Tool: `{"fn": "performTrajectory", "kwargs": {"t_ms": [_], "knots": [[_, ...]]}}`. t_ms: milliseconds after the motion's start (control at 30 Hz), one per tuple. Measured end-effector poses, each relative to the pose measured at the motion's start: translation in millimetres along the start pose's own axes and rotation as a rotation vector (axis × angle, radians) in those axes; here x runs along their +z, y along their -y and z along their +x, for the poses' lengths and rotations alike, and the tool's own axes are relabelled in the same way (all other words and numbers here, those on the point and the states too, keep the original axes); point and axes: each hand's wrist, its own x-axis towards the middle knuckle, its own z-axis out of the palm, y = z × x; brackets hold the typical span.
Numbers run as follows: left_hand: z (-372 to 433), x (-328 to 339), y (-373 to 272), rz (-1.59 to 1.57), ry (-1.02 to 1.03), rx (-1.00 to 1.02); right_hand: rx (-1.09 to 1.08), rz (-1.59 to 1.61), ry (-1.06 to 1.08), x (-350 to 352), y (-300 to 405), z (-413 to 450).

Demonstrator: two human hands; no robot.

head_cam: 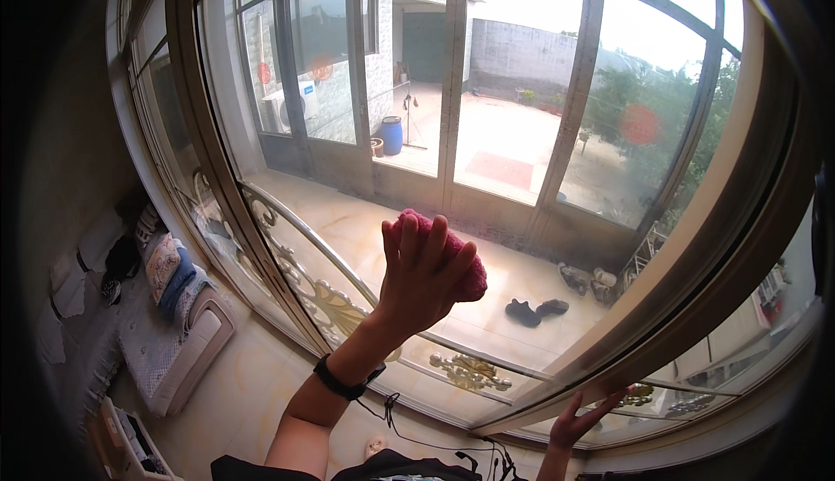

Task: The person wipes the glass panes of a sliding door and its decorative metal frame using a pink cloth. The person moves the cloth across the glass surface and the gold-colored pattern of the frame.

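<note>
A folded pink cloth [471, 272] is pressed flat against the glass pane [417, 187] of a large window. My left hand [421, 266] grips it with spread fingers, a dark band on the wrist. At the lower right, my right hand [580, 419] holds no object. Its fingers are apart and seem to rest on the window frame [626, 367]. Behind the glass runs a metal railing [306, 233] with gold leaf ornaments [470, 371].
To the left stands a padded sofa [173, 357] with cushions [166, 266]. A storage drawer [124, 442] is below it. Black cables [424, 425] trail across the floor by my body. Beyond the glass, shoes [535, 311] lie on tiles; a blue barrel [391, 135] stands in the yard.
</note>
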Motion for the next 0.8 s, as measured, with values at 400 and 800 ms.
{"fn": "performTrajectory", "kwargs": {"t_ms": [400, 800], "knots": [[-5.7, 4.0, 2.7, -0.093, -0.048, 0.046, 0.007, 0.047, -0.113, -8.4, 27.3, 1.5], [6.4, 8.0, 15.9, -0.088, -0.158, 0.118, -0.123, 0.096, 0.002, -13.7, 45.5, 9.0]]}}
